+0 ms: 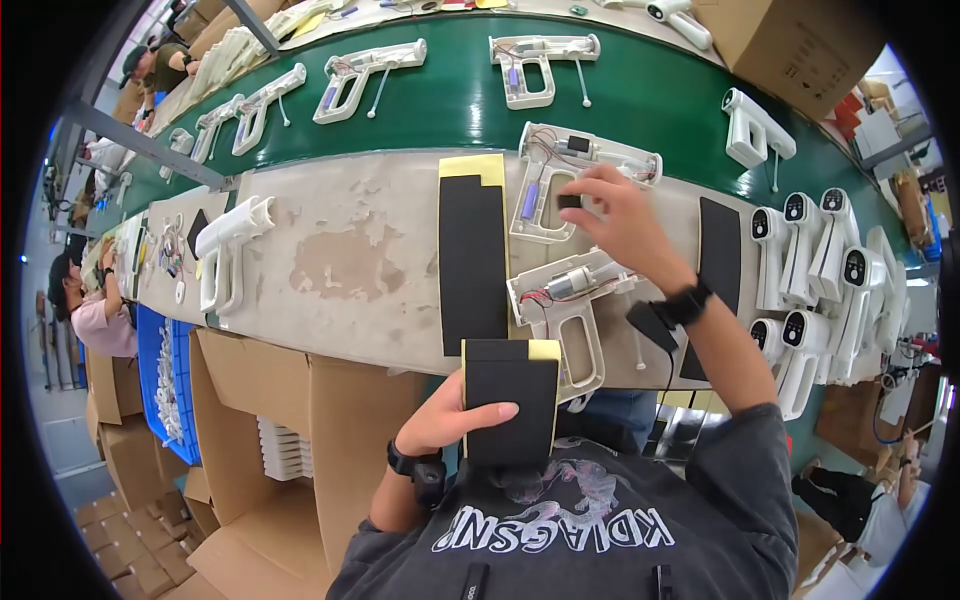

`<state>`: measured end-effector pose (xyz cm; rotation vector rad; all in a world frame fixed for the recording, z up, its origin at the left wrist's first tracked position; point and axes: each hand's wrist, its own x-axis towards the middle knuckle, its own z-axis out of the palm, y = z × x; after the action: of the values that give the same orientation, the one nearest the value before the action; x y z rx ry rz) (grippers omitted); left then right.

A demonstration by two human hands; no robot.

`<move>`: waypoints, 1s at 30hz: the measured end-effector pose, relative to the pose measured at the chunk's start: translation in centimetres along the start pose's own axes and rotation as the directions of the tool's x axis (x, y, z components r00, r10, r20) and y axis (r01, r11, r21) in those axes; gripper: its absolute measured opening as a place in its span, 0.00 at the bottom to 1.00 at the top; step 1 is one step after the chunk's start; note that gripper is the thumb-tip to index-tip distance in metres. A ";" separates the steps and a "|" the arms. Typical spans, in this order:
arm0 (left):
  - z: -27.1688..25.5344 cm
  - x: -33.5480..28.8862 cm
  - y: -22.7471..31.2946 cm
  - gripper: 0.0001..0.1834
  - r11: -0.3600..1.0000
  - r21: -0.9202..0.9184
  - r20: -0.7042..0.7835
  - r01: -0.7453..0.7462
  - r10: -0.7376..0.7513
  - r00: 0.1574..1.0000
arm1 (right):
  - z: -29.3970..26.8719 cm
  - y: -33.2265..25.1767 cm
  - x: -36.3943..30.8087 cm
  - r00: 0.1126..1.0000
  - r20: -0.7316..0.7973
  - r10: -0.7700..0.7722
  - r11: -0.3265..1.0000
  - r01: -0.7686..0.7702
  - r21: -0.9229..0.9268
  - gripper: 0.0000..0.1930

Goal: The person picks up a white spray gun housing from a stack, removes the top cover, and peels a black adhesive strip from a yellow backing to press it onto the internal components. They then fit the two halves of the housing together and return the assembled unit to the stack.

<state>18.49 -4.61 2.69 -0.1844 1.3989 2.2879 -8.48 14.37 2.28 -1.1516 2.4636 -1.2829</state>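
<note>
My left hand (pixel 436 417) grips a black foam sheet (pixel 512 385) on yellow backing, thumb across its face, close to my body. A small black foam piece (pixel 569 202) is pinched between the thumb and fingers of my right hand (pixel 625 218). That hand is over an open white gun-shaped housing (pixel 545 225), which has wires, a purple cylinder (pixel 530 200) and a black pad (pixel 579 145) inside. Just nearer lies a second open housing (pixel 583 345) with a silver motor (pixel 568 283). Left of both, a larger black foam sheet (pixel 473 265) lies on the bench.
A green conveyor (pixel 455 100) runs behind the bench, carrying several open housings. Finished white devices (pixel 800 235) stand at right beside another black sheet (pixel 718 260). White shells (pixel 228 250) lie at left. Cardboard boxes (pixel 255 375) and a blue crate (pixel 165 385) stand below. Co-workers are at far left.
</note>
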 end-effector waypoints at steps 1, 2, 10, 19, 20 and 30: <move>-0.2 0.1 -0.1 0.31 1.000 -0.014 -0.086 0.027 -0.028 0.996 | 0.6 0.3 1.2 0.994 0.090 -0.054 0.997 0.058 -0.044 0.13; -0.4 0.0 -0.4 0.32 0.998 -0.057 -0.077 0.038 -0.043 0.996 | 1.3 1.0 2.2 0.976 0.141 -0.165 0.980 0.179 -0.088 0.13; -1.4 -1.1 -1.5 0.32 0.992 -0.129 -0.129 0.010 -0.027 0.991 | 2.0 2.6 6.4 0.818 0.458 -0.347 0.829 0.496 -0.257 0.14; -0.9 0.3 -0.1 0.29 0.997 -0.076 -0.149 -0.014 0.002 0.989 | 0.9 -0.5 5.0 0.855 0.377 -0.355 0.868 0.451 -0.206 0.16; -0.5 0.4 -0.1 0.28 0.998 -0.066 -0.185 -0.018 0.005 0.983 | 0.1 -3.0 3.7 0.894 0.305 -0.329 0.913 0.384 -0.140 0.16; 1.8 1.5 -1.0 0.24 0.962 0.239 0.014 -0.130 0.131 0.991 | 0.6 -8.1 -8.4 0.931 0.310 -0.193 0.970 0.134 0.200 0.20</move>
<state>17.75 -2.22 2.24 -0.0184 1.7185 2.1956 2.30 16.92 6.14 -1.4178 2.0108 -1.2047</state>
